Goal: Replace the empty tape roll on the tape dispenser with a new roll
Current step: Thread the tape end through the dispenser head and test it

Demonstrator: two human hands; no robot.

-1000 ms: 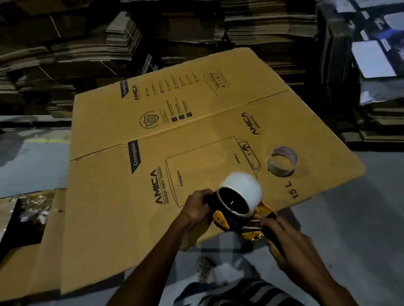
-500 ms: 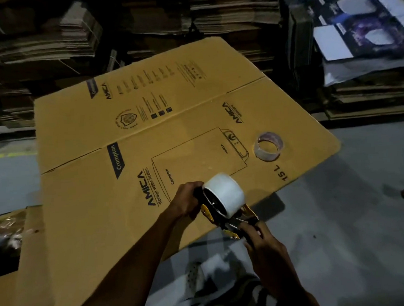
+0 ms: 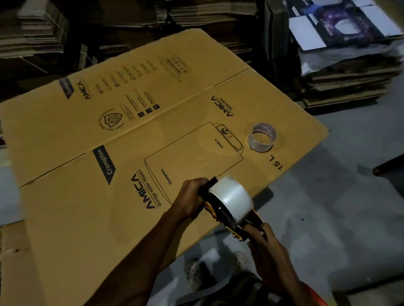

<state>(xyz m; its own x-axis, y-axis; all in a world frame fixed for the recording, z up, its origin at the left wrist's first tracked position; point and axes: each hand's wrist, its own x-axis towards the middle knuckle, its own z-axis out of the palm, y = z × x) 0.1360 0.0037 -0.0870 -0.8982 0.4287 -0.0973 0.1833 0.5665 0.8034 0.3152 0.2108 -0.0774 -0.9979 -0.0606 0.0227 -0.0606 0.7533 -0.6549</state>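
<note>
- New tape roll (image 3: pixel 231 199) already sits on the tape dispenser (image 3: pixel 227 219), held in the air over the near edge of the flattened carton (image 3: pixel 85 204), approx between the 2 hands.
- Left hand (image 3: pixel 191 199): fingers curled round the black handle end, firm grip.
- Right hand (image 3: pixel 265 240): fingertips pinching at the front/blade end of the dispenser; can't tell if they hold the loose tape end or just the frame.
- Step in hand, my read: threading the tape end thru the front roller + slot. To do well: keep left grip steady so the body doesn't twist, feed sticky side down, keep fingers off the teeth, pull until it runs flat w/o creases.
- Orientation: dispenser long axis runs diagonally, handle up-left twd carton, blade end down-right twd the body. Roll's open side faces left, so its axis lies across the dispenser.
- Empty roll core (image 3: pixel 262 138) lies flat on carton, well apart, hole facing up; 1 job left there is discarding it.
</note>
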